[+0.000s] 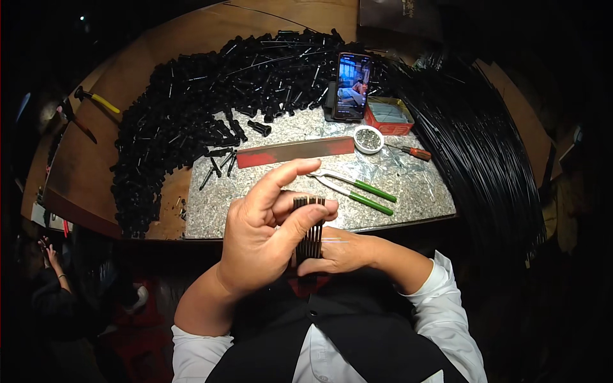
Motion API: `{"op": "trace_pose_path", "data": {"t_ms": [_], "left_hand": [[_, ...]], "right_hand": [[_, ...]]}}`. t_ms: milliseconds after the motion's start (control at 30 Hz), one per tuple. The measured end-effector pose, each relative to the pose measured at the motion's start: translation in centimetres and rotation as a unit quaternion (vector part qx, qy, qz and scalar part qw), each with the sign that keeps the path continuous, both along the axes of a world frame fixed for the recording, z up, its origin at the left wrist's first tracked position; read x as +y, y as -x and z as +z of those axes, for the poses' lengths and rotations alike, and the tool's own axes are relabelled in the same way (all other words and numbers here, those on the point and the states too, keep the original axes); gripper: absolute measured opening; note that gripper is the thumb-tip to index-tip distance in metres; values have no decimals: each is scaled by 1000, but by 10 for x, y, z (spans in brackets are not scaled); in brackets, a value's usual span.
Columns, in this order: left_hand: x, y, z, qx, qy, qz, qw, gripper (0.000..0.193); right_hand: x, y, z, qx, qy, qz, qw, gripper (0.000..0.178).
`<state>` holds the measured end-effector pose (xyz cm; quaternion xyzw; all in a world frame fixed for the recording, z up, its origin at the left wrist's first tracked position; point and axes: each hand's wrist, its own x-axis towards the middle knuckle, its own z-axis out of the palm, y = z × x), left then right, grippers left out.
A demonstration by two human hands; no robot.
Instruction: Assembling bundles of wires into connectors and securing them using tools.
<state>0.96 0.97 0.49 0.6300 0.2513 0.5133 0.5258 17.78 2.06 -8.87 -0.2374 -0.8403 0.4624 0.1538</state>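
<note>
A small bundle of thin dark strips (309, 246) stands roughly upright between my two hands, in front of my chest. My left hand (258, 236) pinches its upper end between thumb and fingers, with the index finger raised away from it. Around the lower end closes my right hand (348, 253), its thumb lying near the bottom. A few fine bright lines show beside the strips over the right hand. Just beyond the hands, pliers with green handles (373, 190) lie on the speckled grey slab (415, 191).
Black plastic parts (191, 102) heap along the left and back. Long black rods (485, 134) droop over the right edge. A red-grey bar (294, 152), white cup of small metal bits (369, 139), screwdriver (416, 153), red tin (389, 118), propped phone (352, 86) and yellow-handled hammer (102, 102) lie around.
</note>
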Motion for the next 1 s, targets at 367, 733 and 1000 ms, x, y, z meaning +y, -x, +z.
{"op": "trace_pose_path", "data": {"t_ms": [367, 733, 1000], "left_hand": [[-19, 0, -2, 115, -289, 47, 949, 75], [1, 18, -109, -120, 137, 154, 971, 47], [7, 17, -100, 76, 14, 201, 976, 12]], "right_hand": [[1, 3, -34, 185, 186, -186, 947, 27], [-5, 20, -32, 194, 152, -291, 925, 16], [-4, 24, -22, 192, 136, -282, 930, 15]]}}
